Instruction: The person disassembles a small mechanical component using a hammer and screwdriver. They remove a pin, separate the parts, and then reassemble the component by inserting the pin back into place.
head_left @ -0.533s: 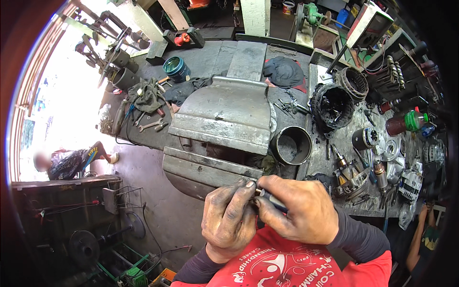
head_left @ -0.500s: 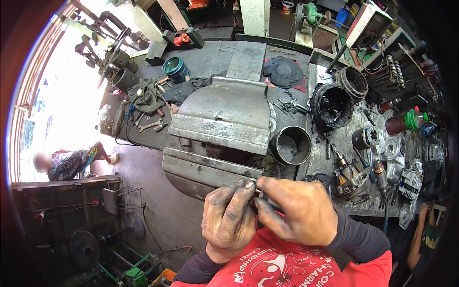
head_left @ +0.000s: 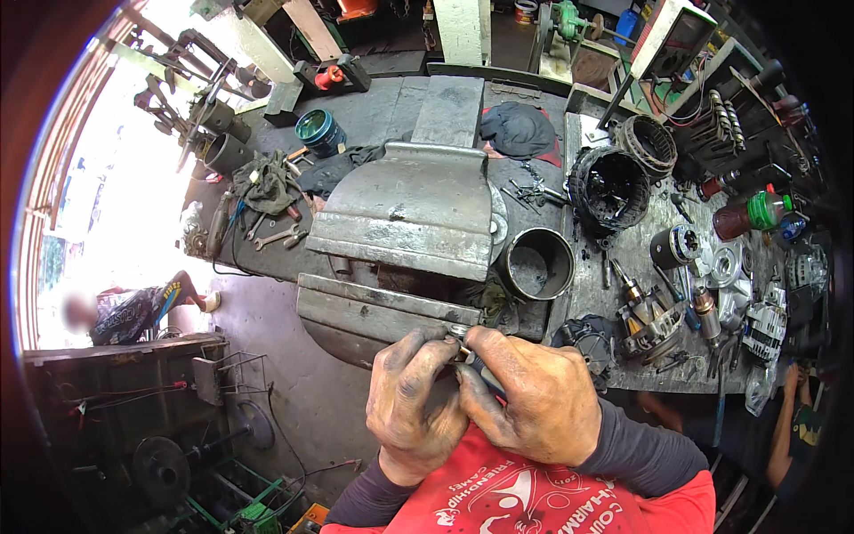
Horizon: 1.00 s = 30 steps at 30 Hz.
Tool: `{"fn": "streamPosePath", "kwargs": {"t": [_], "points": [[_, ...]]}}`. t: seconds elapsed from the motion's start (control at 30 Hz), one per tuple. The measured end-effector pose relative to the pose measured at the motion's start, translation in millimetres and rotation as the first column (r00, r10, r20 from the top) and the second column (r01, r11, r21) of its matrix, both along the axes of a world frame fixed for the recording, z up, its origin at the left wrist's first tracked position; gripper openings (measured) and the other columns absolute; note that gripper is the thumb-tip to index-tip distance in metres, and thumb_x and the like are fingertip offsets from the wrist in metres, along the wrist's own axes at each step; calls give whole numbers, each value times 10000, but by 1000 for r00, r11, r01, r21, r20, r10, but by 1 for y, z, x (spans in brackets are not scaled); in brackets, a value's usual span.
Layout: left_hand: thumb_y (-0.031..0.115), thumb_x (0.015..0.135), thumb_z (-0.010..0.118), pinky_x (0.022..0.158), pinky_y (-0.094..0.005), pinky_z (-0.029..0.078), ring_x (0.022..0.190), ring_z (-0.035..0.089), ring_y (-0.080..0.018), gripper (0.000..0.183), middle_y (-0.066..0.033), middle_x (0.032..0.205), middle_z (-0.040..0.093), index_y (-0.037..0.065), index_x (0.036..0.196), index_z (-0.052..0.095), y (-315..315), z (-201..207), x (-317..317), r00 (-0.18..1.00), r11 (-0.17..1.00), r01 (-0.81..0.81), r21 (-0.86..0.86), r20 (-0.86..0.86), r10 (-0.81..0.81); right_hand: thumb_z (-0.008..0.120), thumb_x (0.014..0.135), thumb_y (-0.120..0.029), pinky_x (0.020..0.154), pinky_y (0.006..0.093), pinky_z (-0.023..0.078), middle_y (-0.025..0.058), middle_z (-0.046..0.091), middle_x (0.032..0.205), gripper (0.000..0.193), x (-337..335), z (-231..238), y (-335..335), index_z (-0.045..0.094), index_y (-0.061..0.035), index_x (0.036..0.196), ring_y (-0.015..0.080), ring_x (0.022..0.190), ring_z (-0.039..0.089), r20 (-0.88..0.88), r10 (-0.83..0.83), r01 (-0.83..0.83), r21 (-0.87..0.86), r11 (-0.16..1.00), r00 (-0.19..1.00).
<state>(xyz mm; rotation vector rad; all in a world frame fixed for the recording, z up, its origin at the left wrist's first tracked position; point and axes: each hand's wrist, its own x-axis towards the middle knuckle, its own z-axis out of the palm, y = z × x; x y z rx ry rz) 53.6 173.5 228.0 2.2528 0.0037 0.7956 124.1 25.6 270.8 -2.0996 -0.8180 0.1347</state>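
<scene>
— Any packages on my bench?

— A teal round tin stands at the far left of it, near the rags. At my far right a dark red can with a green cap lies on its side among the motor parts.

— Labels, signs?

— None I can make out.

— Screens?

— At the back right a white boxy tester leans, its dark face tilted my way.
</scene>
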Motion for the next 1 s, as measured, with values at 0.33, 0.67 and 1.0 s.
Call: {"fn": "streamPosePath", "kwargs": {"t": [0.33, 0.67, 1.0], "points": [[-82, 749, 854, 764, -283, 610, 914, 731, -198, 531, -170, 1146, 698, -4, 1199, 585, 1, -5, -5, 991, 972, -30, -233, -133, -2, 738, 886, -144, 598, 392, 563, 151, 711, 801, 278, 31, -17, -28, 668, -8, 1118, 332, 678, 731, -307, 189, -124, 219, 968, 933], [-85, 752, 870, 762, -248, 615, 954, 726, -156, 493, -130, 1160, 699, -37, 1192, 652, -9, 1, -2, 988, 925, -127, -357, -133, 84, 760, 899, -97, 687, 351, 583, 175, 732, 974, 354, 14, -51, -26, 650, 42, 1205, 297, 787, 756, -324, 160, -19, 398, 917, 932], [-81, 776, 862, 799, -256, 607, 1023, 713, -187, 636, -169, 1194, 676, -45, 1314, 525, -9, 0, -5, 979, 898, -155, -413, -187, 83, 773, 875, -104, 706, 377, 594, 222, 726, 1011, 414, 12, -57, -21, 642, 43, 1239, 348, 822, 754, -222, 136, -41, 387, 921, 965]]}}
